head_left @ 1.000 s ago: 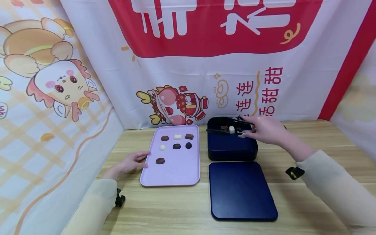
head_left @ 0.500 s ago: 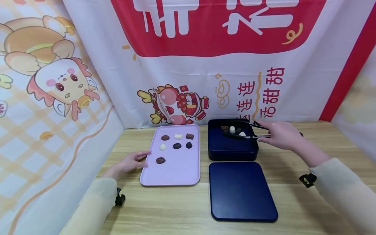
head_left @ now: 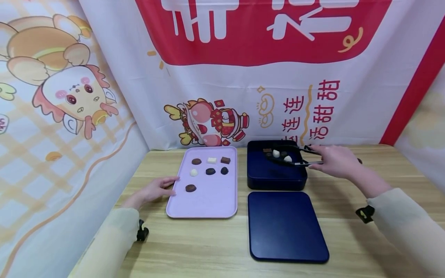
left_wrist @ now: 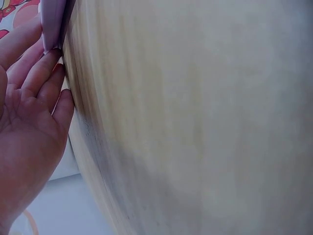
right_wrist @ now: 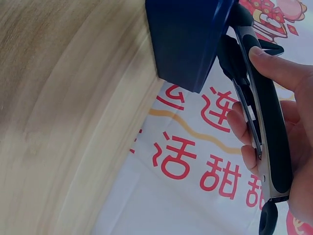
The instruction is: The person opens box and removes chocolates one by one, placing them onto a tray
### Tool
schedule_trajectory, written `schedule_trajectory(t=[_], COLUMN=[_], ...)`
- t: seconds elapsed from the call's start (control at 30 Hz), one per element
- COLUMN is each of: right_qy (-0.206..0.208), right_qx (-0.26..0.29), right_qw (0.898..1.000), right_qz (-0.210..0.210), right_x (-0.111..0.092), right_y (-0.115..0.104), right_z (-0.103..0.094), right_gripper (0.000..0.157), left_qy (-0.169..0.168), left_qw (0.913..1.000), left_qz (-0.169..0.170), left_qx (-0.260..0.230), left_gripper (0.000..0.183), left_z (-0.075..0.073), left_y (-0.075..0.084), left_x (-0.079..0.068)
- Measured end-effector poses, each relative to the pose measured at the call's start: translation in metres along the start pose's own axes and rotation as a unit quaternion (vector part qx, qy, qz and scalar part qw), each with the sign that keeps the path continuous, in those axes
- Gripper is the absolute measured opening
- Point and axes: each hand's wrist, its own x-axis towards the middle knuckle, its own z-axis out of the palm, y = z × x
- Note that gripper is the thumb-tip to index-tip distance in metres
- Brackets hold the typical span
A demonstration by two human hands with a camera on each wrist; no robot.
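Observation:
My right hand (head_left: 335, 161) grips a pair of black and silver tongs (right_wrist: 269, 117) by the handles. The tong arms stand apart, their black tips reaching into the dark blue box (head_left: 276, 183), among several small brown, dark and white chocolates. One white chocolate (head_left: 287, 158) lies close to the lower tong arm; whether it is pinched I cannot tell. At the left, my left hand (head_left: 153, 191) touches the left edge of the lilac tray (head_left: 212, 204), thumb and fingers spread along the rim. Several chocolates lie on that tray, among them a brown one (head_left: 191, 188).
A dark blue lid (head_left: 286, 227) lies flat in front of the box on the wooden table (head_left: 194, 247). Printed cloth (head_left: 215, 85) hangs right behind the tray and box, and more cloth walls the left side.
Over the last second my right hand has drawn back to the right and slightly down with the tongs, their tips now lower in the box. My left hand stays at the tray.

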Motion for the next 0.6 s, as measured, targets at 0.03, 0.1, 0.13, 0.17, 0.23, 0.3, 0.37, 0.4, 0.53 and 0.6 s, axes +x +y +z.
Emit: schedule_trajectory(t=[0.03,0.1,0.13,0.17,0.23,0.3,0.37,0.4,0.53,0.6], right_qy=[-0.001,-0.006,-0.007,-0.007,-0.006,-0.003,0.001,0.002,0.001,-0.002], right_qx=[0.000,0.000,0.001,0.001,0.000,-0.002,-0.002,-0.003,-0.006,-0.008], right_qw=[1.000,1.000,1.000,1.000,1.000,1.000,1.000,1.000,1.000,1.000], right_qz=[0.000,0.002,0.003,0.005,0.007,0.006,0.003,0.002,-0.005,-0.005], right_x=[0.001,0.002,0.002,0.002,0.003,0.005,0.007,0.008,0.013,0.015], right_y=[0.000,0.000,0.000,0.000,0.001,0.002,0.004,0.004,0.004,0.002], right_z=[0.001,0.003,0.004,0.005,0.008,0.010,0.013,0.014,0.018,0.019], right_gripper=[0.065,0.067,0.067,0.068,0.069,0.069,0.068,0.067,0.066,0.066], left_qy=[-0.001,-0.002,-0.003,-0.003,-0.005,-0.005,-0.004,-0.004,-0.003,-0.003], left_qw=[1.0000,1.0000,1.0000,1.0000,1.0000,1.0000,1.0000,1.0000,0.9999,0.9999], left_qz=[0.000,0.001,0.001,0.001,0.003,0.002,0.000,-0.001,-0.002,0.000], left_qx=[-0.003,-0.007,-0.007,-0.007,-0.005,-0.002,0.005,0.007,0.014,0.011], left_gripper=[0.064,0.064,0.064,0.064,0.064,0.065,0.065,0.065,0.065,0.065], left_z=[0.000,-0.001,-0.001,-0.002,-0.002,-0.002,-0.002,-0.002,-0.002,-0.002], left_y=[0.000,-0.001,-0.001,-0.001,-0.001,0.000,0.001,0.001,0.001,0.001], left_x=[0.000,0.001,0.001,0.001,0.002,0.001,0.001,0.001,0.002,0.002])
